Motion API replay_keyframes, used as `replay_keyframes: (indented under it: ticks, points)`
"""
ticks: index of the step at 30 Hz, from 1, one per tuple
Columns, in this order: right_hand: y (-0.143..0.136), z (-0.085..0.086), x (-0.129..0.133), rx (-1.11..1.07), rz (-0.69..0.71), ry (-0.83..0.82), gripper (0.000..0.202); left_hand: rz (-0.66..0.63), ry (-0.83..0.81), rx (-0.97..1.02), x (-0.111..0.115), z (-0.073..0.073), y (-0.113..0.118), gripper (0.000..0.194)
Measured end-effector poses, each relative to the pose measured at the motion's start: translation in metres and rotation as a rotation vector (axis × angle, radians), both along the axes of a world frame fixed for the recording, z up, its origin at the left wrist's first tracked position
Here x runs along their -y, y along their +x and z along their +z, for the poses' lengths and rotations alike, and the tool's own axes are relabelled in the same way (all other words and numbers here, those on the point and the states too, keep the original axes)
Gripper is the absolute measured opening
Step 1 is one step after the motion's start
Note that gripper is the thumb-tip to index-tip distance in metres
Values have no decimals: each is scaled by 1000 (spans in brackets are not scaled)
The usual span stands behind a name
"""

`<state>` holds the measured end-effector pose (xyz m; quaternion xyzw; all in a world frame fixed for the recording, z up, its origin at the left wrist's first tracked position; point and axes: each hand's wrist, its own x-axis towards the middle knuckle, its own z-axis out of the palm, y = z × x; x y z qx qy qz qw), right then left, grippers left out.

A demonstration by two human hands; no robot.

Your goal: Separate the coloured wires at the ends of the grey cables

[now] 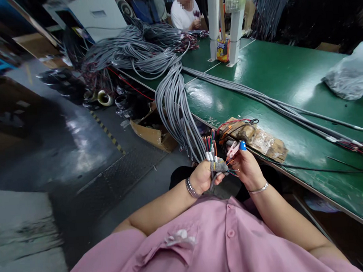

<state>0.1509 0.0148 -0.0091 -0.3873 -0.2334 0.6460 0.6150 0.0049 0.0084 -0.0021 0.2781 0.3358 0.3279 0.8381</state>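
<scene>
My left hand is closed around several grey cables, whose stripped ends with coloured wires stick up above the fist. A grey covering wraps one of its digits. More thin coloured wires fan out from that hand toward the right one. My right hand, with blue tape on a fingertip, pinches a small pink tool close to these wires. Behind the hands, a big bundle of grey cables hangs over the table edge.
The green table bears a taped wooden block, long grey cables and a plastic bag. A white post stands near a seated person. Below the edge lies a cardboard box.
</scene>
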Motion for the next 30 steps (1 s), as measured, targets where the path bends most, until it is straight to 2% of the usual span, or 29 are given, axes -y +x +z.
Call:
replay_keyframes:
  ticks: [3,9,13,17,21,30]
  points:
    - [1,-1,0,5,13,-21,41,-4,2,-19,0,-1,0,23]
    - [6,-7,2,-31,150,-43,55,26,32,-61,5,2,0,27]
    - [10,-5,3,-100,191,-49,50,72,76,-66,14,3,-2,27]
    - [10,2,5,-40,154,-5,35,137,124,-90,24,3,-2,25]
    - [8,4,6,29,115,-15,40,216,142,-93,26,6,3,24]
    - [7,4,5,-98,65,-41,31,241,140,-125,21,7,7,26]
